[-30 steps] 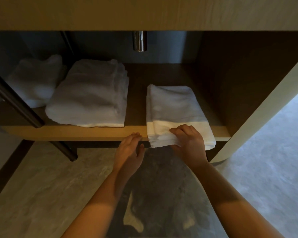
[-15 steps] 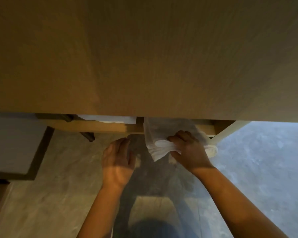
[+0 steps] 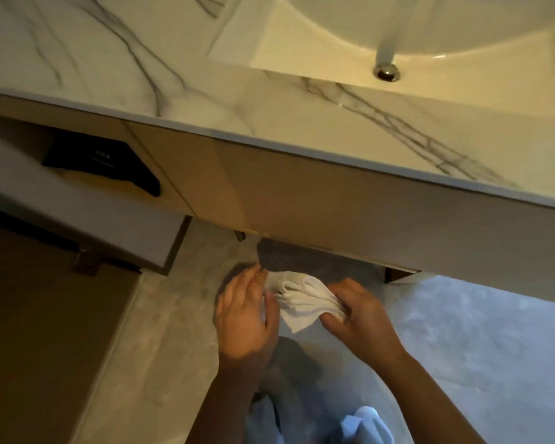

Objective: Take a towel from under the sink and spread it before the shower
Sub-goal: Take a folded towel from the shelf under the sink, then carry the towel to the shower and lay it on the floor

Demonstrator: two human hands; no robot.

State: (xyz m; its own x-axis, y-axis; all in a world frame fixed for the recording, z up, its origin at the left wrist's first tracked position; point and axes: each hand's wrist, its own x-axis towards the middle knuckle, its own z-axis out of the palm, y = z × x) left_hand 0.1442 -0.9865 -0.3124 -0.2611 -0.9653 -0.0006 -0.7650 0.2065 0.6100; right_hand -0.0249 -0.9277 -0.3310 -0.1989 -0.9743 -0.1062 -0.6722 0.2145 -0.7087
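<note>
Below counter (image 3: pixel 302 123) | towel (image 3: pixel 302 299) bunched between hands | left fingers (image 3: pixel 263 302), right fingers (image 3: pixel 337 318) gripping it

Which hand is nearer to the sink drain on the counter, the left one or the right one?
Right. The right hand is below the sink drain, almost straight under it in the picture, gripping the towel. The left hand holds the towel's other end, further to the left.

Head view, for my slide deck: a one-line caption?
Both hands, left and right, hold a folded white towel below the marble vanity.
</note>
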